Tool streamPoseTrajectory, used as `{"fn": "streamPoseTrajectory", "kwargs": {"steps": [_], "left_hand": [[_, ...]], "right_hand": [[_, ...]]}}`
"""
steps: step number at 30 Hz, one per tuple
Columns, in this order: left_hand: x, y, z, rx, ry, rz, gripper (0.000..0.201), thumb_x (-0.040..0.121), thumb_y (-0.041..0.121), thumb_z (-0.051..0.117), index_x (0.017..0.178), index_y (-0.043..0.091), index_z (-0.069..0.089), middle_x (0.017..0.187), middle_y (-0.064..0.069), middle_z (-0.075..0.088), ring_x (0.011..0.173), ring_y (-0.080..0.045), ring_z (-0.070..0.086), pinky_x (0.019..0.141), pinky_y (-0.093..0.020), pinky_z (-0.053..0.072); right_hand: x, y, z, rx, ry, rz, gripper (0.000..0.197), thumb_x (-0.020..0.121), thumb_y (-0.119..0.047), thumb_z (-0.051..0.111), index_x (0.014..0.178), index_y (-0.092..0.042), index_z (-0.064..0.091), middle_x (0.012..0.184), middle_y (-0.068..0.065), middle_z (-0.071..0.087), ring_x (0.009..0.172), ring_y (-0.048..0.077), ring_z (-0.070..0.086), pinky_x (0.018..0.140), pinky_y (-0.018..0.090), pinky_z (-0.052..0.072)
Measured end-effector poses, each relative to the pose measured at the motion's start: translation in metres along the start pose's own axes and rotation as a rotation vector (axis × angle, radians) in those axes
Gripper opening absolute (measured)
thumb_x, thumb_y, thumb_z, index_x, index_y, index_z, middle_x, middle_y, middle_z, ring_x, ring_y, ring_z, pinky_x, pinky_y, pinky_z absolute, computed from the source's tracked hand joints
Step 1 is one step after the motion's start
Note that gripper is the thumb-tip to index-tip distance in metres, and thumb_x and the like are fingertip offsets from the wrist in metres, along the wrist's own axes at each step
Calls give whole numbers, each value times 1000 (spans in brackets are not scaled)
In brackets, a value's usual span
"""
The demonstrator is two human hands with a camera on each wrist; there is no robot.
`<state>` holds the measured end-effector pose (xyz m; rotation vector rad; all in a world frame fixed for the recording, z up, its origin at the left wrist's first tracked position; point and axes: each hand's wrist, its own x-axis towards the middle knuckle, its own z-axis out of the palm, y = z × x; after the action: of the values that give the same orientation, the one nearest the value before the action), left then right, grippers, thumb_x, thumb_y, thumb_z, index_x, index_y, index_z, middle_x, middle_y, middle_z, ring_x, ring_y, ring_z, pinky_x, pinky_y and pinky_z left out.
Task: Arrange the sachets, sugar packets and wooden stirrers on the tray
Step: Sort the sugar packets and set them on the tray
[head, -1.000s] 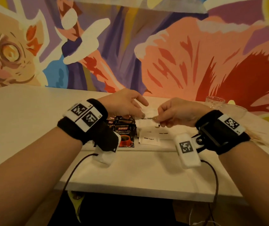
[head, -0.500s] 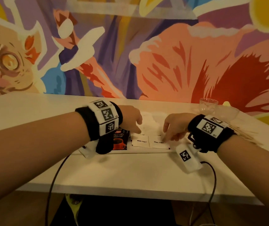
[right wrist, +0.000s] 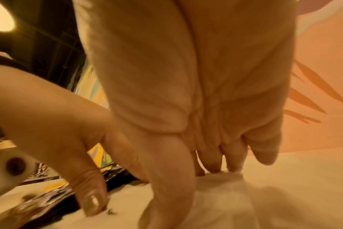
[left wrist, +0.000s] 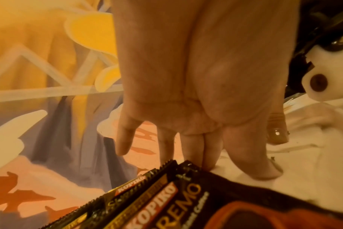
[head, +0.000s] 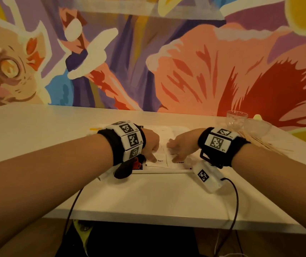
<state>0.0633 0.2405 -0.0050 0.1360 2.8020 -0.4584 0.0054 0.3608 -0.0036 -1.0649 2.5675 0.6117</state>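
Observation:
White sugar packets (head: 160,160) lie side by side on the near part of the white tray (head: 164,171). My left hand (head: 153,158) rests its straight fingertips (left wrist: 211,164) on one packet. Just to its right, my right hand (head: 176,158) presses its fingertips (right wrist: 213,167) on a neighbouring packet (right wrist: 221,201). Neither hand pinches anything. Black Kopiko coffee sachets (left wrist: 166,201) lie stacked at the tray's left, mostly hidden under my left wrist in the head view. Wooden stirrers (head: 259,143) lie loose on the table to the right of the tray.
A small glass (head: 236,120) and a clear glass bowl (head: 258,127) stand at the back right near the stirrers. The white table (head: 37,130) ends against a painted wall. Cables hang from both wrist cameras over the near edge.
One second ago both hands held a sugar packet up above the tray. Now the packet lies down and both hands have lowered, fingertips flat on the packets.

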Motion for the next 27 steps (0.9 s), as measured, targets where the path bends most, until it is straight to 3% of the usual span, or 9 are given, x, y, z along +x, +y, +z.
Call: {"fn": "streamPoseTrajectory", "kwargs": {"steps": [4,8,10,12,13,15,21,23,27], "left_hand": [[-3,-6,2,-17,-28,8,43,92,41,54,60,18,36,60,1,34,52,-12,29,49,-22,23],[-6,-7,-1,-60,-28,-18,40,93,43,52,63,17,43,61,2,40,56,-13,36,55,-23,29],[-5,-9,-5,-82,17,-23,35,96,40,46,79,11,55,79,-3,54,74,-18,48,69,-25,35],[-4,-11,-10,-44,42,-51,36,100,32,41,110,3,59,114,-11,58,105,-24,52,85,-29,36],[-4,-11,-12,-20,43,-70,36,101,26,39,126,4,54,130,-11,52,119,-26,47,93,-31,35],[-2,-9,-15,16,33,-77,41,100,13,37,141,9,40,146,-7,40,133,-24,37,102,-30,30],[11,-8,-14,-8,-43,-65,49,95,7,50,142,18,41,147,-1,40,133,-21,37,101,-26,31],[12,-13,-17,-34,-24,-64,47,96,6,46,142,15,41,148,-2,38,134,-21,36,103,-25,29],[7,-39,-31,-114,75,-109,50,96,-1,35,143,13,39,150,-3,35,136,-20,34,106,-23,26]], "right_hand": [[0,-6,2,-45,-7,-30,53,94,-46,45,137,-14,40,133,5,50,115,24,49,91,32,37],[2,-4,0,-31,-34,-12,54,97,-45,37,143,-17,32,147,5,37,127,25,42,103,36,34],[2,2,-3,-2,12,6,53,101,-39,30,148,-16,23,156,6,21,136,26,32,111,37,26],[5,9,-7,-3,69,36,51,103,-29,26,150,-14,16,159,5,9,140,26,26,112,35,22],[8,11,-9,-12,76,47,49,103,-25,25,150,-13,17,158,5,10,140,26,26,112,35,22],[14,12,-11,-21,48,36,46,102,-17,25,148,-12,22,156,7,20,139,26,28,111,34,23],[21,15,-17,54,-79,-34,46,100,-12,34,146,-14,32,150,4,34,133,21,35,109,32,25],[26,23,-20,84,-38,-17,45,99,-10,33,145,-13,34,150,5,35,127,19,39,105,30,28],[36,42,-36,192,122,60,50,99,-8,29,148,-18,27,156,-1,21,143,19,20,115,31,15]]}}
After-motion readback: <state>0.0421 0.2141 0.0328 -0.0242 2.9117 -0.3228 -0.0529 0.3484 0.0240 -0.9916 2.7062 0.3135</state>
